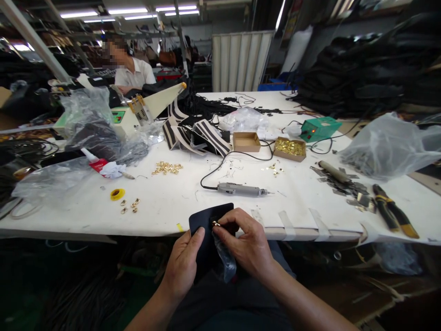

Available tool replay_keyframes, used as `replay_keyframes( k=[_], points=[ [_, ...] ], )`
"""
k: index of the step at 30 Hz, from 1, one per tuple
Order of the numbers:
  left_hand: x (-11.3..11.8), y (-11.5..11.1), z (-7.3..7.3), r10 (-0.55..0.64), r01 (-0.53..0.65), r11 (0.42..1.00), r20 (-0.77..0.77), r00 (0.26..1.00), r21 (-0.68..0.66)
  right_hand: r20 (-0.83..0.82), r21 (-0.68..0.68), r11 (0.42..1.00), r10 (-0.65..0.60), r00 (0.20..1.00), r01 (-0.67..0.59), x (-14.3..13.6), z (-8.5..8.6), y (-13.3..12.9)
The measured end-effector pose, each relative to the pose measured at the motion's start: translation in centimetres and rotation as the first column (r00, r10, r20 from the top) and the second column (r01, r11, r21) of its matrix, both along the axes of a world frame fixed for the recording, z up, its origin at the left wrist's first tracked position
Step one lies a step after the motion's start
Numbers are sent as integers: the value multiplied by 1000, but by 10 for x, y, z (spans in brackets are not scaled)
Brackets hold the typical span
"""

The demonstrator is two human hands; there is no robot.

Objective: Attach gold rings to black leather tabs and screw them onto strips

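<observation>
My left hand point(183, 262) grips the left side of a dark flat piece point(203, 218) with rounded corners, thumb on its face. The piece is tilted up at the table's front edge. My right hand point(250, 241) pinches a small gold metal fitting point(216, 224) against the dark piece. Below those fingertips hangs a crumpled clear plastic film point(225, 264). Beyond the hands a grey electric screwdriver point(241, 189) lies on the table, its bit pointing right. Several gold fittings point(134, 205) lie to the left, near a yellow tape roll point(117, 194).
Two cardboard boxes point(246, 142) stand mid-table, the right one holding gold parts. A green power unit point(319, 129) sits behind them. Pliers point(392, 211) and metal plates lie right. Left are plastic bags point(86, 115) and a machine point(126, 120). A person point(136, 73) is beyond.
</observation>
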State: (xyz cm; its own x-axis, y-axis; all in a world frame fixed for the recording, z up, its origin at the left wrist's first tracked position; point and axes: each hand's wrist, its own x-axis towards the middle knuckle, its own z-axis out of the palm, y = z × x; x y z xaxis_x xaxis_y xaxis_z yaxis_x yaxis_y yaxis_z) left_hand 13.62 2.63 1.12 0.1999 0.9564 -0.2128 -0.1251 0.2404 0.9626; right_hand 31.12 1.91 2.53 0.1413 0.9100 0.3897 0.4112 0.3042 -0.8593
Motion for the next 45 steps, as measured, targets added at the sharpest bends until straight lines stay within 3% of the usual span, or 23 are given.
replay_keyframes(
  k=[5, 9, 13, 18, 25, 30, 33, 35, 37, 39, 41, 42, 45],
  points=[
    [0, 1, 7, -37, 37, 999, -11, 999, -18, -23, 79, 991, 113, 993, -111, 3, -2, 2],
    [-2, 2, 11, -92, 93, 996, -56, 994, 5, 101, 103, 981, 151, 983, -162, 8, 1, 2],
    [-4, 4, 11, -138, 139, 990, -56, 989, 5, 188, 32, 963, 257, 948, -268, 16, 6, 6],
    [-5, 5, 12, -171, 173, 985, -72, 983, 16, 108, -52, 948, 318, 942, -314, 21, 10, 9],
    [-3, 4, 14, -165, 165, 986, 6, 986, -20, -69, -63, 980, 184, 981, -188, 21, 6, 7],
    [2, 1, 14, -131, 137, 989, 104, 986, -51, -49, 35, 983, 181, 982, -180, 23, 5, 6],
    [5, 3, 19, -64, 85, 990, 180, 982, -109, -58, 68, 997, 38, 998, -34, 27, 6, 4],
    [8, 8, 26, 31, 19, 981, 249, 968, -196, -87, -16, 997, -75, 993, 74, 30, 5, -1],
    [10, 16, 32, 158, -51, 943, 308, 938, -330, -163, -217, 976, -54, 985, 18, 32, 2, -9],
    [11, 23, 36, 263, -91, 885, 330, 906, -456, -347, -427, 884, 35, 937, -191, 30, -1, -17],
    [13, 25, 36, 317, -111, 851, 334, 887, -513, -549, -511, 780, 27, 835, -361, 26, -4, -22],
    [14, 24, 35, 319, -104, 847, 341, 884, -522, -622, -513, 767, -23, 783, -386, 23, -5, -22],
    [16, 9, 26, 196, 31, 863, 390, 900, -504, -724, -482, 813, -159, 672, -328, 19, -7, -15]
  ],
)
